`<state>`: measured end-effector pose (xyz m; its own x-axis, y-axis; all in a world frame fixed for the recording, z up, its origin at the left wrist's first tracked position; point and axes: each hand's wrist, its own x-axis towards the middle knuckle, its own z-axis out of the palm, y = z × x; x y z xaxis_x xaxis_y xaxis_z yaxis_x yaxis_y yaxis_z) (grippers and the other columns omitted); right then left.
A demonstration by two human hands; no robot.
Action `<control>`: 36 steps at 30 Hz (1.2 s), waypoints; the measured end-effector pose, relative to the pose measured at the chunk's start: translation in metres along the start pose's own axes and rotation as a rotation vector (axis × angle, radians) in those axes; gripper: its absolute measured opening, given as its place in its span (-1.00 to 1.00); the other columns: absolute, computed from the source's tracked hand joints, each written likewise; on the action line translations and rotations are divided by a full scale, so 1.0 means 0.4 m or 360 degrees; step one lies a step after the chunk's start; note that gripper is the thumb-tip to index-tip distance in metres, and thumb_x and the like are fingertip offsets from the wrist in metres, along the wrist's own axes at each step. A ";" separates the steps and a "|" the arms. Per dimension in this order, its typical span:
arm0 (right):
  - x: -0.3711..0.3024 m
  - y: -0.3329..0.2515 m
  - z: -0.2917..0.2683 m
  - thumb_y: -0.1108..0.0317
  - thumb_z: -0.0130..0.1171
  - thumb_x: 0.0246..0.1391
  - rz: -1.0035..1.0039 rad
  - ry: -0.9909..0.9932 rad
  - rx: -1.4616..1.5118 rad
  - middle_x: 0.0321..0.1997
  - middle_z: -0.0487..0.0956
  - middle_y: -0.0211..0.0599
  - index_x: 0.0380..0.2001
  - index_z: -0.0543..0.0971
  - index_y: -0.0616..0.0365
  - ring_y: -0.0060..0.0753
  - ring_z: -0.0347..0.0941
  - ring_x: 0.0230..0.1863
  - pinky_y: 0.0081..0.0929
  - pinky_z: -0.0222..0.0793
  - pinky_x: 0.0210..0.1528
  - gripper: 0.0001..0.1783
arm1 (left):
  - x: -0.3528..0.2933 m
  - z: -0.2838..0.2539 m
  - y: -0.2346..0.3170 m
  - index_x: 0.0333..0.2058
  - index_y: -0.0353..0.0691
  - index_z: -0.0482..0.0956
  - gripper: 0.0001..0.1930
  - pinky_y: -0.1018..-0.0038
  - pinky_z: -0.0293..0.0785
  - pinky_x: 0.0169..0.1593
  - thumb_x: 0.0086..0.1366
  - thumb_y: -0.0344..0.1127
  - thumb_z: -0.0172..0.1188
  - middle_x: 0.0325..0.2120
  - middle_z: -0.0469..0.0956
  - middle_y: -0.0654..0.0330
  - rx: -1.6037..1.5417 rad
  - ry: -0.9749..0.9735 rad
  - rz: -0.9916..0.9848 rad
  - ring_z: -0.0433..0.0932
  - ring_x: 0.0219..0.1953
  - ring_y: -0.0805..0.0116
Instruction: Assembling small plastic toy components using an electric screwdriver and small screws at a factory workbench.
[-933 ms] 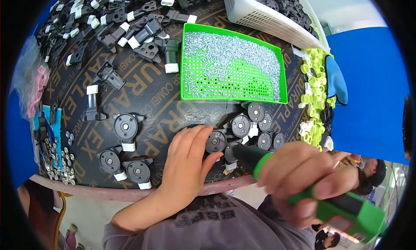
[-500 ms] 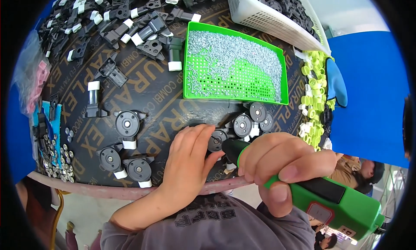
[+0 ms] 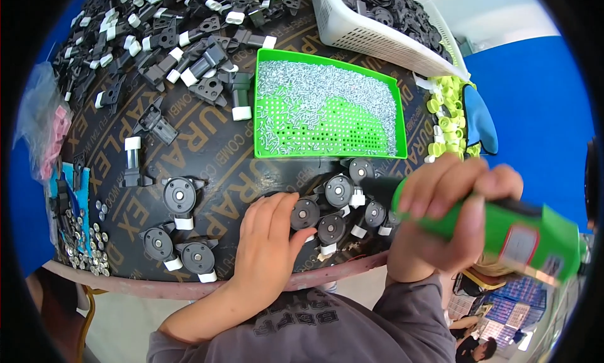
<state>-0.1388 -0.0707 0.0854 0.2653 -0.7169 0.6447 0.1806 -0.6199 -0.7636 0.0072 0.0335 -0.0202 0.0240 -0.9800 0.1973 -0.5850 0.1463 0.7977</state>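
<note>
My left hand (image 3: 267, 237) rests on the table, thumb and fingers closed around the edge of a black part with a round disc top (image 3: 305, 213). Gripped in my right hand (image 3: 450, 206) is a green electric screwdriver (image 3: 528, 240), blurred by motion. Its dark tip (image 3: 377, 188) points left, raised apart from the held part. Several similar disc-topped parts with white ends cluster beside it, among them one disc part (image 3: 338, 190) and another, lower disc part (image 3: 331, 228). Farther left lie three more, including a disc part (image 3: 180, 196).
Beyond my hands stands a green perforated tray (image 3: 330, 155) of small silver screws. A white basket (image 3: 377, 42) holds black parts at the back. Black brackets (image 3: 204, 61) with white ends pile up at far left. Yellow-green rings (image 3: 450, 121) lie right, metal pieces (image 3: 82, 243) left.
My right hand has lifted the screwdriver up and right, off the disc part by my left hand. More of the nearby disc parts now show. My left hand still holds its part.
</note>
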 end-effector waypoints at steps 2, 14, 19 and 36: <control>0.010 0.038 -0.051 0.43 0.09 0.22 0.0034 0.0371 0.0096 -0.55 0.36 -0.30 -0.11 0.26 0.07 -0.40 0.31 -0.57 -0.42 0.39 -0.53 -0.75 | 0.005 -0.001 0.003 0.12 -0.39 0.37 -0.42 0.13 0.31 0.16 0.17 -0.28 0.32 0.01 0.44 -0.05 -0.0019 -0.0043 -0.0034 0.39 0.06 -0.09; 0.010 0.159 -0.079 0.58 0.02 0.18 0.0058 0.0469 -0.0067 -0.61 0.46 -0.23 -0.12 0.28 0.32 -0.49 0.38 -0.65 -0.51 0.37 -0.55 -0.77 | 0.006 -0.004 -0.003 0.19 -0.38 0.32 -0.40 0.15 0.29 0.16 0.22 -0.30 0.29 0.08 0.40 -0.08 0.0026 -0.0105 -0.0010 0.38 0.09 -0.08; 0.004 0.163 -0.079 0.53 0.04 0.19 0.0010 0.0460 -0.0214 -0.60 0.47 -0.22 -0.11 0.26 0.30 -0.47 0.38 -0.65 -0.52 0.37 -0.55 -0.75 | 0.006 -0.007 -0.001 0.19 -0.39 0.32 -0.39 0.16 0.29 0.16 0.22 -0.29 0.30 0.08 0.40 -0.07 0.0029 -0.0099 -0.0013 0.38 0.08 -0.07; -0.102 -0.031 0.034 0.38 0.14 0.21 0.0060 -0.0450 0.0205 -0.55 0.40 -0.28 -0.15 0.21 0.14 -0.38 0.38 -0.62 -0.38 0.47 -0.60 -0.69 | 0.000 0.004 -0.011 0.18 -0.28 0.36 -0.39 0.18 0.34 0.11 0.15 -0.35 0.34 0.03 0.40 0.01 -0.0008 0.0021 0.0022 0.39 0.04 -0.02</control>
<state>-0.1389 -0.0294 0.0680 0.5237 -0.6102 0.5945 0.2795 -0.5361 -0.7965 0.0083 0.0326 -0.0246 0.0265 -0.9761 0.2158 -0.5814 0.1606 0.7976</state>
